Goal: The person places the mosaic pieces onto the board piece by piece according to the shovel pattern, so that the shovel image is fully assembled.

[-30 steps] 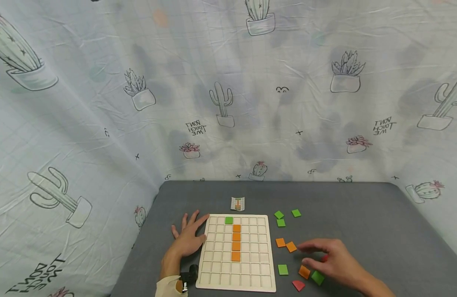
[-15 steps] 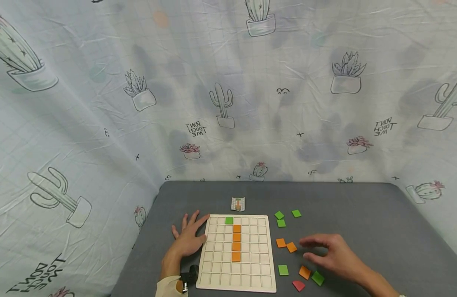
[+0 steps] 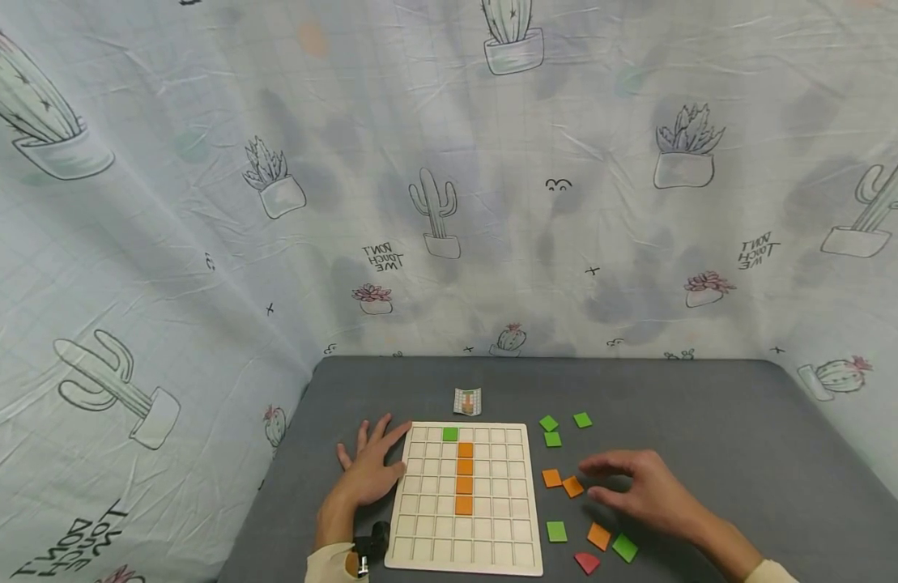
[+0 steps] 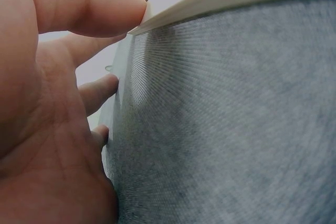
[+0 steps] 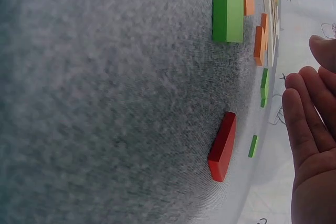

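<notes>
Gridded board (image 3: 483, 486) lies flat on the grey table (image 3: 711, 421), at three o'clock from the left hand (image 3: 372, 476). That hand's fingers are spread apart and hold nothing; thumb and index touch the board's edge, the index at its ten-to-eleven o'clock corner. On the grid, a column of orange squares (image 3: 465, 483) runs from twelve to six. Off the board's three o'clock edge, a loose orange tile (image 3: 573, 486) sits by its neighbour (image 3: 551, 478); whether they touch, I cannot tell. What counts, I judge, is that this tile lies at nine o'clock from the right hand (image 3: 649, 490), just beside its thumb tip; the left is well apart, across the board. Squarish and turned askew to the grid, it shows no clear long axis. The right thumb and fingers stand apart, nothing visible between.
</notes>
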The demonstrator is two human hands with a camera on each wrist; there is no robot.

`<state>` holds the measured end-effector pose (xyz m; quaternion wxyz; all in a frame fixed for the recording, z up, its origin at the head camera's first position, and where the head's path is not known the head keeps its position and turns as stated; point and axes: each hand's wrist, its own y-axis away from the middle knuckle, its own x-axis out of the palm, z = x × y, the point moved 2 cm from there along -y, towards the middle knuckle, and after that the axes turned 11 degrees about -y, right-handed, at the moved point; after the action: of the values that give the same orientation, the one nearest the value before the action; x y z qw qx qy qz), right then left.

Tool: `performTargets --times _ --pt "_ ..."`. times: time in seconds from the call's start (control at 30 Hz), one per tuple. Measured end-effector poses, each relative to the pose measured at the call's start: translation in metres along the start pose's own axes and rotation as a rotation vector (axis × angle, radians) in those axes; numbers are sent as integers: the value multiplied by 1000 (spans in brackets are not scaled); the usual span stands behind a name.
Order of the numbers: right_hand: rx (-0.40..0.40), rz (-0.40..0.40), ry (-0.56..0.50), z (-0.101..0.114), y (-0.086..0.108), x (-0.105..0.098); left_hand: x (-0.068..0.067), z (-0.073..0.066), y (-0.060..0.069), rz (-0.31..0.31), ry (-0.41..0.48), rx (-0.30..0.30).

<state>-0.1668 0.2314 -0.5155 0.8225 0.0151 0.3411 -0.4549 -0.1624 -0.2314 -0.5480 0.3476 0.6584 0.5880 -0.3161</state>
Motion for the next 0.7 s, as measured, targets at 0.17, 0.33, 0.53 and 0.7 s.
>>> performTargets --times 0.17,0.33,0.53,0.7 --pt "-11 16 -1 -4 -5 0 2 0 -1 -4 -5 -9" --pt "-4 40 -4 -7 -10 2 1 -1 0 -5 -2 -8" --pt "31 74 -24 -10 -15 6 0 -1 0 -11 -1 -6" --pt "42 93 -25 -14 -19 9 1 -1 0 -5 1 -11"
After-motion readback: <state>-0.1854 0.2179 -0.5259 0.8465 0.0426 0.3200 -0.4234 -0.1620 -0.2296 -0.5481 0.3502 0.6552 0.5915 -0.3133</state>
